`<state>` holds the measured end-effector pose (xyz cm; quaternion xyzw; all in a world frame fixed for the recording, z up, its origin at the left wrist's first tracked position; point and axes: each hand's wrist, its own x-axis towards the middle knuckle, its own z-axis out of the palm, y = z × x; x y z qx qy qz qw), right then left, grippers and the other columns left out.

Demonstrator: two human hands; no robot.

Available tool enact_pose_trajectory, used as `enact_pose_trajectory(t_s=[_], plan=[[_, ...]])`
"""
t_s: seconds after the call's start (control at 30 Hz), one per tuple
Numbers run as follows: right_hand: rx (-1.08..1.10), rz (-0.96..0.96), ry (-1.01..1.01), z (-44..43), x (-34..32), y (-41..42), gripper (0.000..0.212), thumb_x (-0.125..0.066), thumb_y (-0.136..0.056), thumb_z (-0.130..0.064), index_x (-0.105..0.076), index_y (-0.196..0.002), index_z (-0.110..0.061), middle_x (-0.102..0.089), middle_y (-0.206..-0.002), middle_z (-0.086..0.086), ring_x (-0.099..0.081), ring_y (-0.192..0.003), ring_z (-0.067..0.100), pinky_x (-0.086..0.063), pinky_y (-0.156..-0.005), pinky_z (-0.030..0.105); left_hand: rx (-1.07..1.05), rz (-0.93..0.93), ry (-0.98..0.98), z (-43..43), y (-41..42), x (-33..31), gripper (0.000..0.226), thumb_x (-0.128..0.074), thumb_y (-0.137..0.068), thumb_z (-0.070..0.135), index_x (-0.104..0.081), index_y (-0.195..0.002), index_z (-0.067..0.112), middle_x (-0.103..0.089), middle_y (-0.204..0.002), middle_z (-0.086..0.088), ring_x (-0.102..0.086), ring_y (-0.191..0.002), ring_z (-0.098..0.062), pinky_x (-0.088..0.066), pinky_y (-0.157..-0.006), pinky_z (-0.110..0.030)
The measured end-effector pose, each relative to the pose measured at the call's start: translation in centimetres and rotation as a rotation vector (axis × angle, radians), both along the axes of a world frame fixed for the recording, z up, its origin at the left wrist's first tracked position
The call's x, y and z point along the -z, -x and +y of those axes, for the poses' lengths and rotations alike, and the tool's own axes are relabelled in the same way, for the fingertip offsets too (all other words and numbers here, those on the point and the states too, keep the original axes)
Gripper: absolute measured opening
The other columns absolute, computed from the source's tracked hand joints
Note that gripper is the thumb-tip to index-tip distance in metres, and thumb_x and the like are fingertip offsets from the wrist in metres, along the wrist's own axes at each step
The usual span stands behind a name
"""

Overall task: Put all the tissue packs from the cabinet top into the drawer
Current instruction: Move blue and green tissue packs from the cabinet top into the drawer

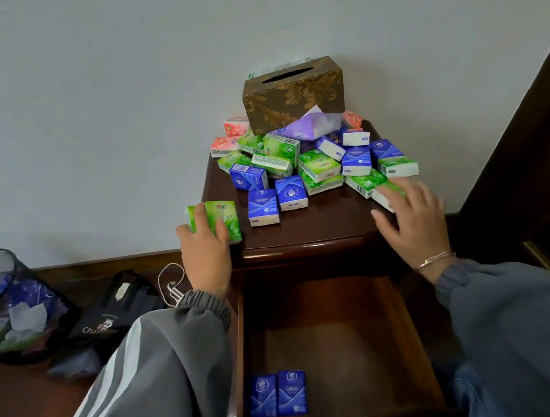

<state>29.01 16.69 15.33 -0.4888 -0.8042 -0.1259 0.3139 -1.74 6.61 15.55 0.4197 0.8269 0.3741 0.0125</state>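
Note:
Several green, blue and red tissue packs (pixel 316 166) lie heaped on the dark wooden cabinet top (pixel 306 228). My left hand (pixel 205 254) grips a green pack (pixel 223 219) at the top's front left corner. My right hand (pixel 412 220) lies with spread fingers over another green pack (pixel 389 193) at the front right, touching it. Below, the drawer (pixel 326 308) stands pulled out, with two blue packs (pixel 277 394) side by side in its near left corner.
A brown patterned tissue box (pixel 293 94) sits on a purple pack at the back of the cabinet top, against the wall. A black mesh bin (pixel 10 307) with waste and a dark bag (pixel 114 312) stand on the floor to the left.

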Motion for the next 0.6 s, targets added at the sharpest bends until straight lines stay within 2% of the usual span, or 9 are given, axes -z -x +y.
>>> enact_pose_trajectory(t_s=[0.1, 0.17, 0.2, 0.3, 0.37, 0.43, 0.6], plan=[[0.140, -0.018, 0.190, 3.6, -2.2, -1.9, 0.075, -0.056, -0.076, -0.062, -0.038, -0.139, -0.025, -0.037, -0.144, 0.013, -0.039, -0.126, 0.037, -0.037, -0.094, 0.048, -0.015, -0.030, -0.036, 0.0, -0.1, 0.2, 0.047, -0.041, -0.099, 0.029, -0.034, -0.144, 0.017, -0.044, -0.121, -0.023, -0.040, -0.082, -0.032, -0.041, -0.077, -0.040], [0.168, -0.103, 0.414, 5.5, -3.1, -2.7, 0.099, -0.064, -0.066, -0.070, -0.021, -0.146, -0.030, -0.022, -0.154, 0.009, -0.028, -0.137, 0.034, -0.030, -0.104, 0.050, -0.004, -0.001, -0.004, 0.1, 0.1, 0.3, 0.046, -0.039, -0.100, 0.031, -0.034, -0.143, 0.017, -0.042, -0.130, -0.019, -0.040, -0.087, -0.031, -0.039, -0.075, -0.038], [0.143, -0.132, 0.495, 6.1, -3.2, -2.9, 0.104, -0.066, -0.063, -0.070, -0.017, -0.147, -0.031, -0.021, -0.154, 0.007, -0.028, -0.138, 0.031, -0.030, -0.104, 0.050, 0.004, 0.011, 0.015, 0.1, 0.2, 0.4, 0.046, -0.037, -0.100, 0.032, -0.034, -0.143, 0.018, -0.042, -0.133, -0.017, -0.040, -0.089, -0.031, -0.038, -0.075, -0.037], [0.073, -0.108, 0.574, 6.5, -2.7, -3.3, 0.099, -0.070, -0.063, -0.065, -0.025, -0.144, -0.028, -0.031, -0.149, 0.004, -0.038, -0.132, 0.028, -0.036, -0.102, 0.047, -0.015, -0.041, -0.022, 0.1, 0.2, 0.4, 0.046, -0.041, -0.098, 0.034, -0.035, -0.142, 0.020, -0.043, -0.119, -0.024, -0.047, -0.091, -0.039, -0.042, -0.076, -0.041], [0.061, -0.054, 0.570, 6.0, -2.0, -3.5, 0.095, -0.074, -0.065, -0.057, -0.029, -0.142, -0.023, -0.032, -0.146, 0.006, -0.040, -0.129, 0.029, -0.040, -0.099, 0.045, -0.019, -0.020, -0.028, 0.2, 0.2, 0.5, 0.046, -0.042, -0.098, 0.032, -0.035, -0.142, 0.019, -0.043, -0.119, -0.023, -0.043, -0.083, -0.036, -0.041, -0.074, -0.040], [0.054, 0.001, 0.542, 5.4, -1.5, -3.3, 0.090, -0.077, -0.067, -0.048, -0.033, -0.139, -0.017, -0.033, -0.143, 0.009, -0.043, -0.124, 0.031, -0.043, -0.094, 0.043, -0.008, 0.012, -0.014, 0.3, 0.4, 0.7, 0.047, -0.040, -0.099, 0.032, -0.034, -0.143, 0.018, -0.043, -0.125, -0.020, -0.037, -0.081, -0.030, -0.038, -0.072, -0.038], [0.068, 0.120, 0.407, 4.0, -0.5, -2.2, 0.072, -0.078, -0.070, -0.035, -0.043, -0.127, -0.009, -0.040, -0.131, 0.014, -0.050, -0.112, 0.034, -0.045, -0.086, 0.039, -0.043, -0.032, -0.058, 0.2, 0.0, 0.5, 0.047, -0.043, -0.097, 0.034, -0.035, -0.142, 0.021, -0.042, -0.114, -0.024, -0.050, -0.084, -0.042, -0.043, -0.077, -0.041]])
